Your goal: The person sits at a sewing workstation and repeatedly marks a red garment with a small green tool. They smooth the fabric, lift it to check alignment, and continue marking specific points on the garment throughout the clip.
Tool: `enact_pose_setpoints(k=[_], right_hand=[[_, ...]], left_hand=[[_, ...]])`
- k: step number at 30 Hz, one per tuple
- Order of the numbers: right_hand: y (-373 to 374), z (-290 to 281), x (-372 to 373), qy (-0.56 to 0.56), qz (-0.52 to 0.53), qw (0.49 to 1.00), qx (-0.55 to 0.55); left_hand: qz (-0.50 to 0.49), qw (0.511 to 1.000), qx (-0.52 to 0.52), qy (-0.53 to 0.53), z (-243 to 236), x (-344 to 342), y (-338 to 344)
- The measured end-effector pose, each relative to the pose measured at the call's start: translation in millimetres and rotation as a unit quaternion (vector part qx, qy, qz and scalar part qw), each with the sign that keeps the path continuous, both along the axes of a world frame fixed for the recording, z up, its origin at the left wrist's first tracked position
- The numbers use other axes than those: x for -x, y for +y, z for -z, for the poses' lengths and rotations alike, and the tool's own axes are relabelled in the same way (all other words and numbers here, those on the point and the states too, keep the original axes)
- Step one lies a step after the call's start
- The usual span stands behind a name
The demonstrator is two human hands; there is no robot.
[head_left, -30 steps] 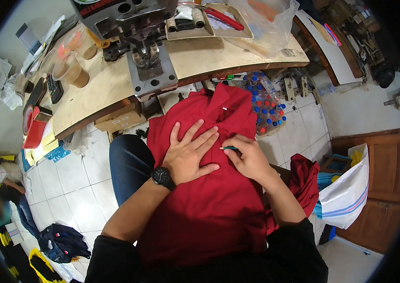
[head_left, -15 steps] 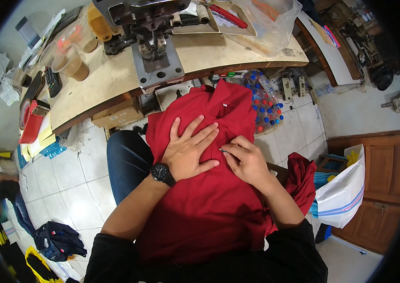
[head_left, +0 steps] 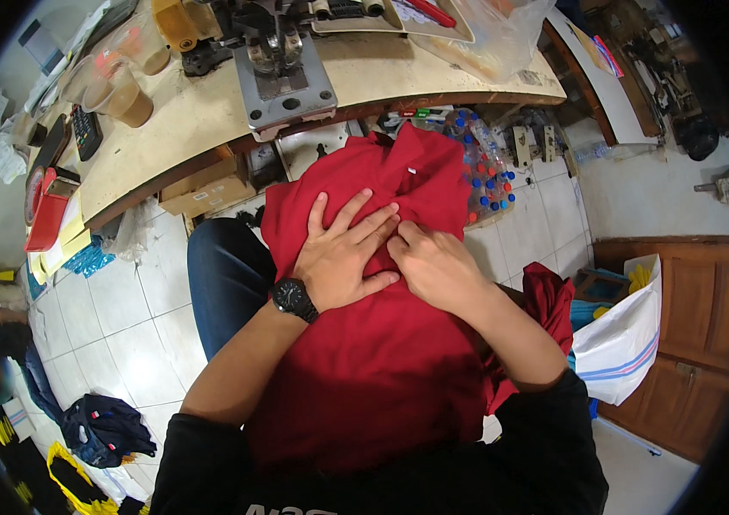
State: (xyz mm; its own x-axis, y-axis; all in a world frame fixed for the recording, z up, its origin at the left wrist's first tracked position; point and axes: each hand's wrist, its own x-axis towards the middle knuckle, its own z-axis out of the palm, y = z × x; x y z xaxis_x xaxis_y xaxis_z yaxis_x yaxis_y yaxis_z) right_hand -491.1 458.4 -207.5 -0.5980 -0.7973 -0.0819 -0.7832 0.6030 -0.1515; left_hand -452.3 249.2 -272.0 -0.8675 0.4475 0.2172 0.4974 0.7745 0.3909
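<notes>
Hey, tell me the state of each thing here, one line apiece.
Red garment: spread out, wrinkled
Left hand: spread flat on the garment
Right hand: fingers curled, touching the garment
Black watch: strapped on
Frontmost plastic cup: partly full
White sack: open
Wooden door: shut

My left hand (head_left: 339, 264) lies flat, its fingers (head_left: 351, 211) spread wide. My right hand (head_left: 435, 264) curls just beside it.

We count one left hand (head_left: 334, 262), one right hand (head_left: 435, 264) (a pair), one wristwatch (head_left: 292, 297), one red garment (head_left: 364, 378) beneath, one remote (head_left: 85, 133) near the worktop (head_left: 188, 129)'s left edge, one machine (head_left: 287, 93) at its front edge.
</notes>
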Motion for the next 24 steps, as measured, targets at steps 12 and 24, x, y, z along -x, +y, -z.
enact_pose_setpoints(k=[12, 24], right_hand=[[8.0, -3.7, -3.3, -0.088, 0.112, 0.98, 0.137], [-1.5, 28.9, 11.4, -0.009, 0.217, 0.921, 0.323]], left_hand=[[-0.01, 1.0, -0.012, 0.013, 0.1, -2.0, -0.6], [-0.019, 0.999, -0.001, 0.038, 1.7, -4.0, 0.3]])
